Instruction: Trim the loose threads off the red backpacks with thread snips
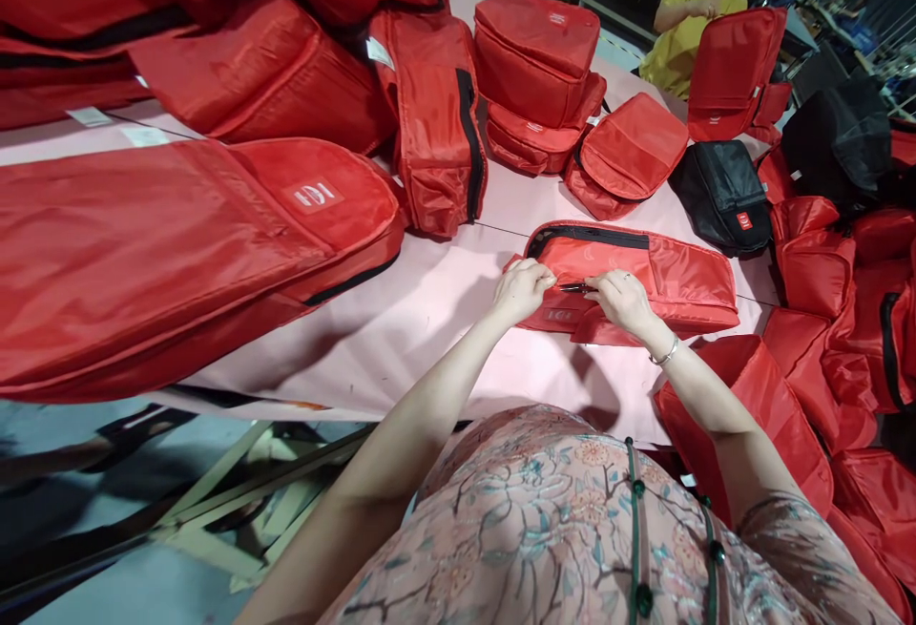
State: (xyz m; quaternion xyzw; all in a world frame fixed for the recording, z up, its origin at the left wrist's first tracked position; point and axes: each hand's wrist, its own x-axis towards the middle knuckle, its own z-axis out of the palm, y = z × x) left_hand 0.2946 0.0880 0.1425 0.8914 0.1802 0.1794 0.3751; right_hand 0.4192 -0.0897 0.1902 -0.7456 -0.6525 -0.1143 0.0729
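A red bag (687,272) with a black zipper along its upper edge and a pale logo lies on its side on the table before me. My left hand (524,289) is closed at the bag's left end, its fingertips pinching the red fabric; any thread between them is too small to see. In my right hand (621,301), closed over the bag's middle, is a small dark pair of thread snips (572,288). The snips' tips point left toward my left fingertips, just above the fabric. My right palm hides the snips' handles.
A large red bag (172,253) lies at the left, with more red bags (264,62) piled behind it. Stacked red bags (536,52) and a black bag (722,196) stand beyond. Red bags (808,262) crowd the right. Across the pink-covered table (429,320), a person in yellow (676,24) handles a red bag.
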